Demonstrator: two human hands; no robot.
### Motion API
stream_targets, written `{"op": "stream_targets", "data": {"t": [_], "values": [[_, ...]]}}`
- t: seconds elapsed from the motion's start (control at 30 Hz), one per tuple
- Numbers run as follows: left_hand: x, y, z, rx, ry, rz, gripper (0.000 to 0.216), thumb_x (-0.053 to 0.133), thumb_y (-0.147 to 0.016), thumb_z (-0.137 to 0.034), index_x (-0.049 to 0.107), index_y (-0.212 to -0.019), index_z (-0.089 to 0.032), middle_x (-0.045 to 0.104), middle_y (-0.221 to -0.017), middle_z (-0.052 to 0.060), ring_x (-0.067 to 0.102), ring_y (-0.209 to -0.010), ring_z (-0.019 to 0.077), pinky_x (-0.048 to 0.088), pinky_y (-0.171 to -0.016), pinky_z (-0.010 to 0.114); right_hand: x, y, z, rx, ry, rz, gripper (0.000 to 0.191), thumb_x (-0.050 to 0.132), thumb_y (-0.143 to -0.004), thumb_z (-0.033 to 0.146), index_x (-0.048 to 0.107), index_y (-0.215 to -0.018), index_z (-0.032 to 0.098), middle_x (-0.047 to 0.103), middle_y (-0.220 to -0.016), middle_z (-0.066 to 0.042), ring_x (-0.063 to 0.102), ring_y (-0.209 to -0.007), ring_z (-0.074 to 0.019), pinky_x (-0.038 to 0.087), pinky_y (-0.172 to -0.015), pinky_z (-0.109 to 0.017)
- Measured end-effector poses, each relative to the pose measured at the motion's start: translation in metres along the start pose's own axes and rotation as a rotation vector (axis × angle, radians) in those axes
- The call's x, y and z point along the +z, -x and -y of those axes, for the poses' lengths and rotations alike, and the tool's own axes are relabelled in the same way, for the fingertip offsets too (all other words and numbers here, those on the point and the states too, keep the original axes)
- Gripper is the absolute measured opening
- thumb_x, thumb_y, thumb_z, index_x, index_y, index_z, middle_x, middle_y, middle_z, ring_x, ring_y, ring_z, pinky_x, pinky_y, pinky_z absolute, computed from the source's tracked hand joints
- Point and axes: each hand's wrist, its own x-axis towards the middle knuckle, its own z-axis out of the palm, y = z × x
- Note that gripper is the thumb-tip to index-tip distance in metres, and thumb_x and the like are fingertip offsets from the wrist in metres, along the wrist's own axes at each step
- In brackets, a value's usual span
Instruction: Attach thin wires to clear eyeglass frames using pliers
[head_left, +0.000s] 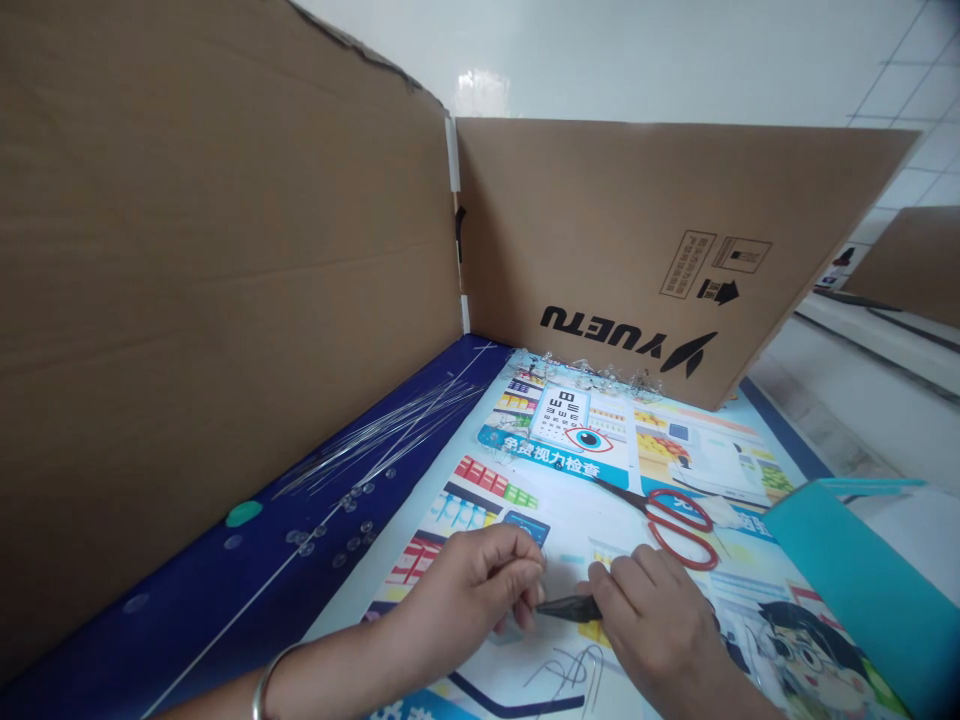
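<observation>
In the front middle of the table, my right hand [652, 620] is wrapped round dark needle-nose pliers [571, 608], whose jaws point left. Their tip reaches the fingers of my left hand [487, 575]. Thumb and fingertips of that hand are pinched together, and what they hold is too small to make out. Below and between the hands lie several short bent wires [574, 670]. Red-handled scissors [664, 515] rest just beyond my right hand, their blades pointing away to the left.
Long thin wires [390, 430] and clear beads [352, 500] lie on the dark blue strip at left, near a green disc [244, 514]. More clear pieces [592, 375] line the foot of the back cardboard panel [600, 220]. A teal-edged box [862, 570] stands at right.
</observation>
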Motion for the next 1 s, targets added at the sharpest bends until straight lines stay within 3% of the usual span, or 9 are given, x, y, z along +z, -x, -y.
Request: {"op": "stream_targets", "data": {"t": [0.3,0.63,0.73,1.0], "values": [[-0.006,0.005,-0.006,0.210,-0.548,0.000,0.019,0.043,-0.089,-0.021,0.059,-0.078,-0.019,0.064,-0.067,-0.001,0.058,-0.063,0.0119,0.041,-0.059,0.020,0.007,0.004,0.006,0.118,-0.123,0.105,0.017,0.049,-0.076,0.006,0.056,-0.084,0.019,0.050,-0.072,-0.003,0.043,-0.071,-0.0198,0.030,-0.065,-0.033],[-0.009,0.009,-0.003,0.475,-0.942,0.152,0.022,0.038,-0.089,-0.015,0.059,-0.095,-0.016,0.068,-0.081,0.008,0.062,-0.072,0.0195,0.044,-0.066,0.028,0.005,0.004,0.009,0.182,-0.267,0.197,0.019,0.052,-0.069,0.003,0.050,-0.071,0.022,0.052,-0.069,0.000,0.044,-0.065,-0.0176,0.028,-0.060,-0.029],[-0.008,0.010,-0.003,0.481,-0.942,0.148,0.022,0.039,-0.088,-0.015,0.060,-0.096,-0.016,0.068,-0.081,0.008,0.063,-0.073,0.0204,0.045,-0.066,0.029,0.004,0.003,0.008,0.183,-0.290,0.201,0.018,0.052,-0.069,0.004,0.051,-0.071,0.022,0.052,-0.069,0.000,0.044,-0.066,-0.0171,0.028,-0.061,-0.028],[-0.014,0.006,-0.014,0.415,-0.679,0.073,0.026,0.040,-0.093,-0.026,0.065,-0.098,-0.021,0.069,-0.084,0.004,0.063,-0.075,0.0161,0.044,-0.066,0.024,-0.002,-0.001,0.002,0.233,-0.295,0.118,0.015,0.050,-0.070,0.008,0.054,-0.075,0.022,0.051,-0.069,0.000,0.043,-0.066,-0.0169,0.028,-0.060,-0.029]]}}
